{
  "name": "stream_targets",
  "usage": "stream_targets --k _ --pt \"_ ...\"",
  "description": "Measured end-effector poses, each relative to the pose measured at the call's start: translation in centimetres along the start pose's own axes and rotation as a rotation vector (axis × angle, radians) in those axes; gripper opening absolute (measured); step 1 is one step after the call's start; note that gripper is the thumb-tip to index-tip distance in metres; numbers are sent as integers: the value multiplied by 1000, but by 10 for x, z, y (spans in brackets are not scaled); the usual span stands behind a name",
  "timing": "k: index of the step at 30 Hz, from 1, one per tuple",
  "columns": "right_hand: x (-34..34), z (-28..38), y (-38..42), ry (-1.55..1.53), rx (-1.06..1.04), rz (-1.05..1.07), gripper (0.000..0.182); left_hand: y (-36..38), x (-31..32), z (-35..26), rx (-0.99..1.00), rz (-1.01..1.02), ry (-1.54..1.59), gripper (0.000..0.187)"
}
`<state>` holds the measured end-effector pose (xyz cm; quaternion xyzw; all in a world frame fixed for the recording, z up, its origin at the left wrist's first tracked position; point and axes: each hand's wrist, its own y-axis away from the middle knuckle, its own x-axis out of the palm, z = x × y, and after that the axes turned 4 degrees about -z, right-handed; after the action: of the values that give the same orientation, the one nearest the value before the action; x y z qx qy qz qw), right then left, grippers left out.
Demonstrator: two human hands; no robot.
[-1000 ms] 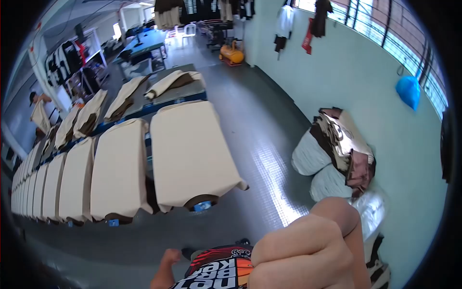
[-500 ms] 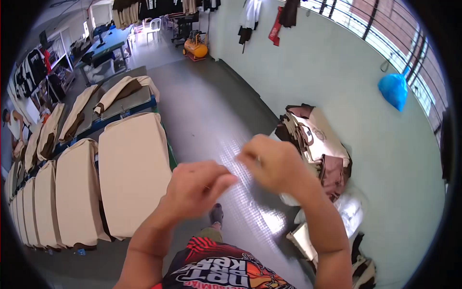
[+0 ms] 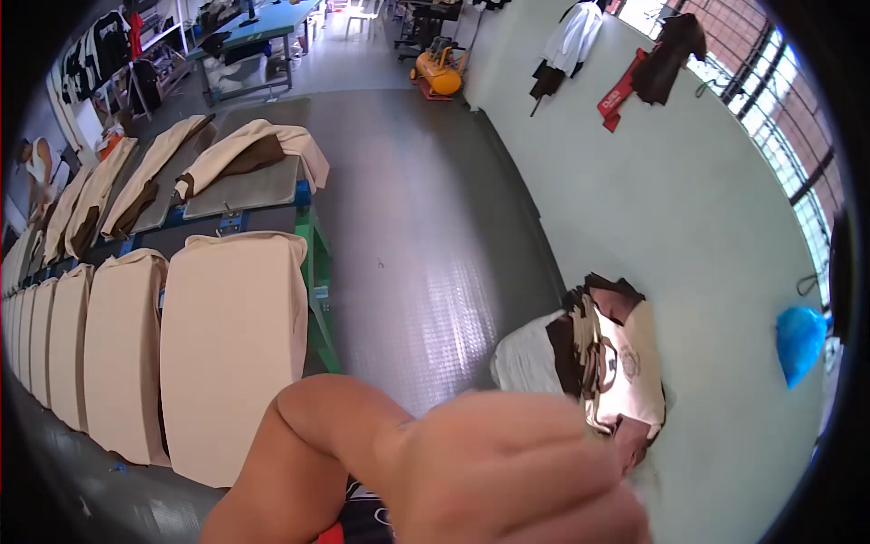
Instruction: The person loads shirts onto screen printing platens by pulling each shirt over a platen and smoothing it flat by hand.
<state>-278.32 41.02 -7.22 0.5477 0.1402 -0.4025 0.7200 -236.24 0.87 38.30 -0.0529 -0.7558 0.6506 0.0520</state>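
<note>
My left hand point(image 3: 530, 467) is very close to the camera at the bottom centre, its fingers curled closed. Its back faces me, so whatever lies inside the fingers, if anything, is hidden. The left forearm crosses in front of my body from the lower left. My right hand does not appear. Beyond the arm, a beige fabric panel point(image 3: 234, 344) is draped over the nearest board of a long rack on the left. Behind my left hand, near the wall, lies a pile of folded beige and brown garments point(image 3: 634, 354).
More beige panels point(image 3: 127, 354) line the rack, which has a green frame point(image 3: 319, 290). An orange air compressor point(image 3: 441, 77) stands by the far wall. A blue bag point(image 3: 799, 344) hangs at the right. Another person point(image 3: 41, 172) is at the far left.
My left hand has come up close to the camera and moved right. My right hand has gone out of sight. The view has tilted and shifted, bringing the wall pile lower.
</note>
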Motion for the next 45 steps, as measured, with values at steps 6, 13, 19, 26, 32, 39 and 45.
stream_targets --k 6,13,19,26,32,39,45 --pt "82 43 -10 -76 174 178 27 48 83 149 -24 486 187 23" --pt "213 175 -183 669 -1572 169 24 279 120 342 -902 1473 -443 22" --pt "227 563 -127 -174 -574 546 14 370 3 352 -1639 1347 -90 39" --pt "323 754 -141 212 -627 641 22 355 -148 456 -1878 112 -625 41" --pt "362 814 -49 409 -313 609 35 369 -240 610 -1765 -863 -745 93" --pt "380 887 1 220 -237 538 55 444 -302 721 -1666 -1024 -1068 67" --pt "448 934 -49 259 -386 580 54 320 -253 762 -1802 -725 -927 41"
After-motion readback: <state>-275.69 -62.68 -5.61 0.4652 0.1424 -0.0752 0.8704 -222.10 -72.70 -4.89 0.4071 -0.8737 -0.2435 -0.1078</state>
